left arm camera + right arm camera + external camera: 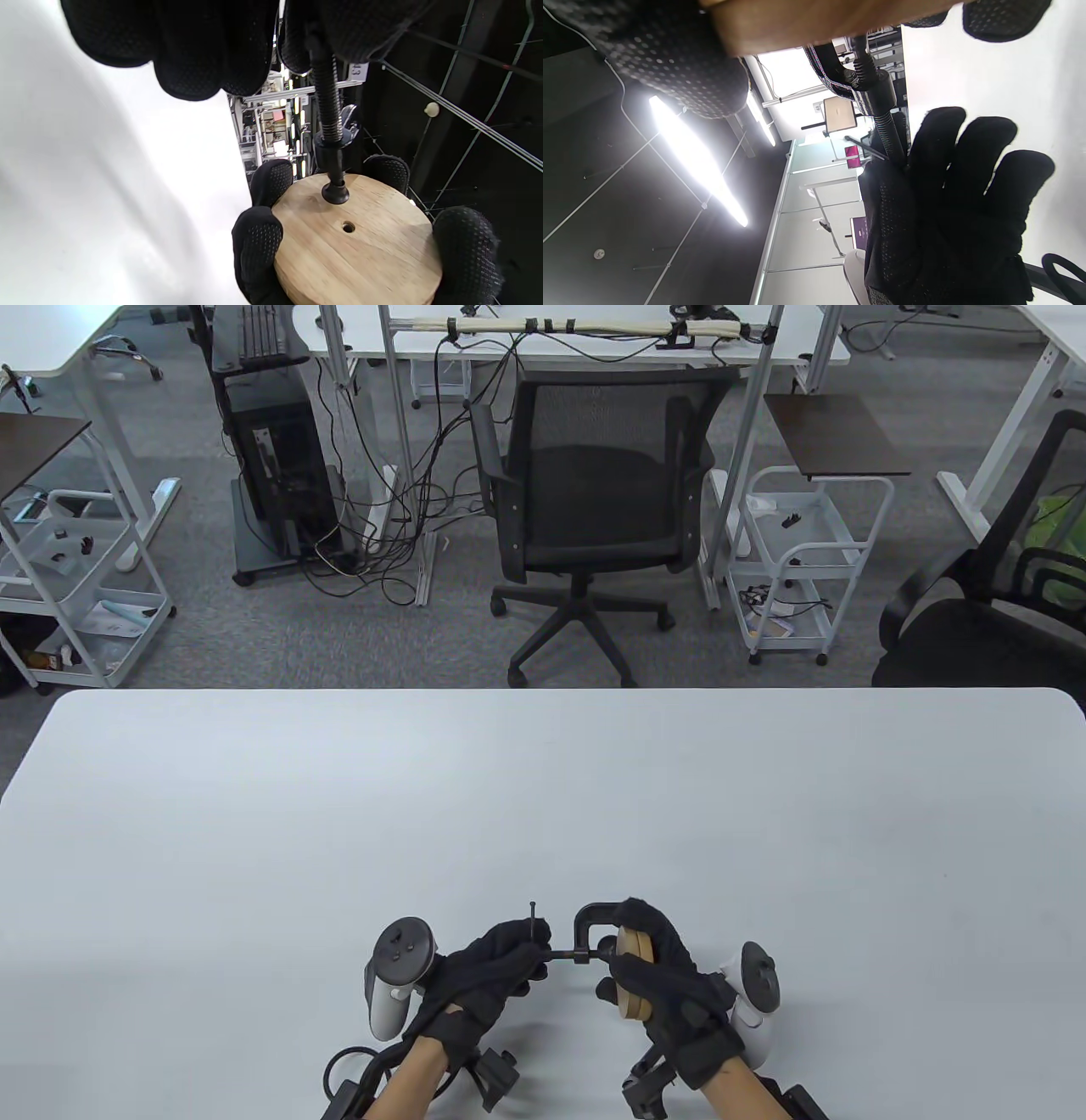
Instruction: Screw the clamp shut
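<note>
A black C-clamp (591, 918) is held just above the white table (543, 814) near its front edge. A round wooden disc (635, 982) sits in the clamp's mouth. My right hand (670, 976) grips the disc and the clamp's frame. My left hand (496, 976) pinches the clamp's threaded screw (567, 957) at its handle end, where a thin cross pin (534, 920) sticks up. In the left wrist view the screw (328, 110) ends in a swivel pad (335, 193) that touches the disc's face (360, 245), beside a small centre hole.
A black office chair (590, 517) stands beyond the table's far edge, with white carts (797, 560) and desks behind it. The rest of the table top shows only bare white surface.
</note>
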